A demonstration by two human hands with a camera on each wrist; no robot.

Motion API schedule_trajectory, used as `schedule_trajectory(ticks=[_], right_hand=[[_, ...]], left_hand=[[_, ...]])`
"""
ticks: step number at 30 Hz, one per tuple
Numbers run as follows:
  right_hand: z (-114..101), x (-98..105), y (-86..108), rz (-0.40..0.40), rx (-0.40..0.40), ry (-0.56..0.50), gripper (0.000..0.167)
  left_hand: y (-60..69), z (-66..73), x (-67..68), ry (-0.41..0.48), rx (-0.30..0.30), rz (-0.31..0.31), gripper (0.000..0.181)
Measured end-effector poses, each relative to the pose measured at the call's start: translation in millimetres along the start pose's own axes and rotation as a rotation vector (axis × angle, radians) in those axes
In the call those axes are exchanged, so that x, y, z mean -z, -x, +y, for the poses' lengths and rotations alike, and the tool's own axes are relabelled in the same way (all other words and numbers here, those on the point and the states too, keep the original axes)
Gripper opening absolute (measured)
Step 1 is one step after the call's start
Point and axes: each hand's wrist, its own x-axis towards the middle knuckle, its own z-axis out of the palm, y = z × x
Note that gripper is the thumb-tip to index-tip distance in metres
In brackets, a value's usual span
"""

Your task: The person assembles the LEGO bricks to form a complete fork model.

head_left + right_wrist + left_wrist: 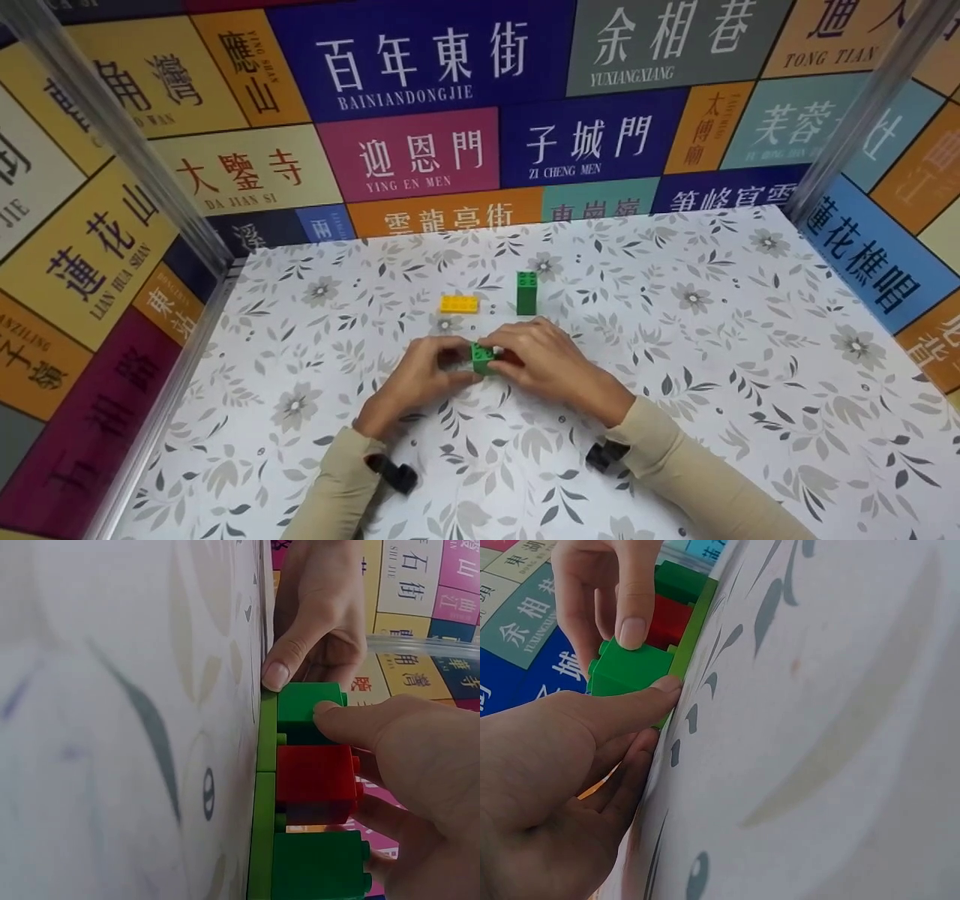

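A green toy brick point(482, 360) stands on the table between both hands. In the wrist views it sits on a flat light green brick point(266, 735), in a row with a red brick point(313, 781) and a second green brick point(318, 864). My right hand point(544, 360) pinches the nearer green brick, thumb on one face and fingers behind. The left hand point(420, 375) grips the end of the light green brick, its thumb low against the edge. No red brick shows in the head view, where the right hand covers part of the scene.
Beyond the hands lie a yellow brick point(459, 304) and, to its right, a tall green brick piece point(527, 294). A flower-patterned cloth point(720, 420) covers the table. Colourful lettered panels point(420, 67) and clear corner posts point(142, 150) surround it.
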Motion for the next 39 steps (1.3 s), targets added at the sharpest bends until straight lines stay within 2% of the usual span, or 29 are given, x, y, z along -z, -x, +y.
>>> schedule_trajectory(ticks=[9,16,23,28,35,39], right_hand=[[1,-1,1.4,-0.03,0.0,0.014,0.037],[1,-3,3.0,-0.007,0.012,0.034,0.036],[2,-3,2.9,-0.007,-0.011,-0.024,0.037],[7,-4,0.5,-0.009,-0.027,-0.123,0.038],[23,6,2.2,-0.056,-0.051,-0.186,0.066],[35,18,8.3,-0.072,-0.106,-0.243,0.072]], left_hand=[[1.6,-1.0,1.1,0.018,0.043,-0.028,0.034],[1.5,-1.9,0.3,0.013,0.018,-0.03,0.032],[2.5,-1.6,-1.9,-0.014,0.016,-0.02,0.024],[1.9,-0.2,-0.5,-0.011,0.025,-0.015,0.023],[0.4,-1.2,-0.5,-0.017,0.044,-0.02,0.026],[-0.4,0.7,-0.8,-0.015,0.069,-0.027,0.029]])
